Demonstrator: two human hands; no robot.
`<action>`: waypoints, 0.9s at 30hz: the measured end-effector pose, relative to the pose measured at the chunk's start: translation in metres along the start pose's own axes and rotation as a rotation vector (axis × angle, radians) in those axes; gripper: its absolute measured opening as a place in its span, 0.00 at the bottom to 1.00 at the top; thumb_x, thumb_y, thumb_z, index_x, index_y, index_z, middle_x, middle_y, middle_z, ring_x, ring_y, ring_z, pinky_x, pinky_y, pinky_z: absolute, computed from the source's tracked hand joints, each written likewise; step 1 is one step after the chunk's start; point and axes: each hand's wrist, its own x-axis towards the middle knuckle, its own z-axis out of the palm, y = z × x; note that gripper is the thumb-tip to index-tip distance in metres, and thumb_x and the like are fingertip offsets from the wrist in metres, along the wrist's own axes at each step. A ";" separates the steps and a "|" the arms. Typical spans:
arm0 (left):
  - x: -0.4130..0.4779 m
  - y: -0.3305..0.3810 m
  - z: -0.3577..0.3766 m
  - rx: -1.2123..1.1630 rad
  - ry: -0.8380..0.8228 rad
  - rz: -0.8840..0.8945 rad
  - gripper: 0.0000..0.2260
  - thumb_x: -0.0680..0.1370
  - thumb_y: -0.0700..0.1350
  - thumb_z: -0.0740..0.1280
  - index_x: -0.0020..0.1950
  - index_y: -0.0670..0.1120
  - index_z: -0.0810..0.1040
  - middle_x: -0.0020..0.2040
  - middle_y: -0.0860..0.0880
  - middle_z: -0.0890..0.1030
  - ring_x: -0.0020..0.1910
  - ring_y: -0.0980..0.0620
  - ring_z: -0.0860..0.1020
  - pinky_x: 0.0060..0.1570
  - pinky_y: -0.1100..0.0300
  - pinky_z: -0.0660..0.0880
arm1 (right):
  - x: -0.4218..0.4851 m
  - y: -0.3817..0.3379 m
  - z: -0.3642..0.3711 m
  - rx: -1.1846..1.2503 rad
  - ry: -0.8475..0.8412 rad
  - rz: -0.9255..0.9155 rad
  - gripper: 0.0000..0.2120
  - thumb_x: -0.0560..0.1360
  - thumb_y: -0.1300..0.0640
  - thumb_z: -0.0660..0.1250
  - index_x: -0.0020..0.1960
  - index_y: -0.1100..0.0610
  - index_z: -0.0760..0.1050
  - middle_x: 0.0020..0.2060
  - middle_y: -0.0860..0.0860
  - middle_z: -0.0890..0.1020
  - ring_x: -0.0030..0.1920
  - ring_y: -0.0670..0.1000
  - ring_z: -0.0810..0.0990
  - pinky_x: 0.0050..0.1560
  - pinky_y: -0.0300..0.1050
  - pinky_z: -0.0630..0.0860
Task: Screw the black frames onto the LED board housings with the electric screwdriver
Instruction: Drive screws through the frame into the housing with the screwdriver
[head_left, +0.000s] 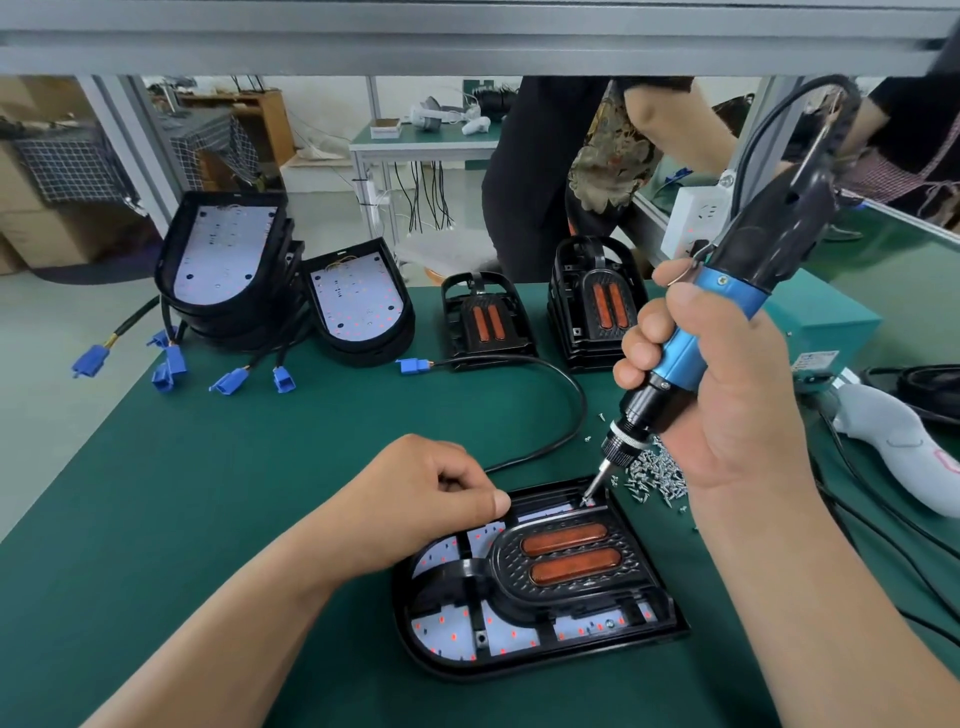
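left hand (431, 499) low, fingers curled under, thumb extended; right hand (727, 395) raised, fingers wrapped in grip.

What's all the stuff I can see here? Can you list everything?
LED board housing: one, black, front centre.
black frame: one, two orange strips, lying in that housing.
electric screwdriver: one, blue and black, tip at frame's far corner.
screws: pile, silver, right of housing.
other housings: stack plus one, black, far left.
spare frames: two piles, black, far middle.
connectors: several, blue, far left.
mat: one, green, under everything.
left hand: fingers curled, at housing's far edge.
right hand: grips screwdriver.
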 end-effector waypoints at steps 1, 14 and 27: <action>0.000 0.000 0.000 0.002 0.002 0.000 0.13 0.71 0.61 0.75 0.40 0.52 0.87 0.40 0.54 0.83 0.36 0.60 0.77 0.39 0.66 0.74 | 0.000 0.000 0.000 -0.003 -0.006 -0.003 0.08 0.76 0.55 0.71 0.55 0.53 0.78 0.37 0.51 0.74 0.33 0.51 0.73 0.35 0.45 0.74; -0.001 -0.002 0.003 0.041 0.017 0.034 0.09 0.76 0.55 0.77 0.40 0.52 0.86 0.42 0.51 0.81 0.37 0.60 0.75 0.40 0.65 0.74 | -0.005 -0.002 0.008 -0.035 -0.080 -0.003 0.09 0.75 0.57 0.70 0.55 0.54 0.78 0.35 0.52 0.74 0.33 0.51 0.72 0.33 0.46 0.74; 0.000 -0.006 0.006 0.060 0.029 0.032 0.11 0.76 0.59 0.75 0.40 0.53 0.85 0.42 0.48 0.79 0.33 0.58 0.73 0.33 0.63 0.74 | -0.008 -0.004 0.015 -0.066 -0.133 0.032 0.05 0.71 0.56 0.71 0.47 0.50 0.79 0.34 0.51 0.74 0.31 0.51 0.72 0.32 0.46 0.73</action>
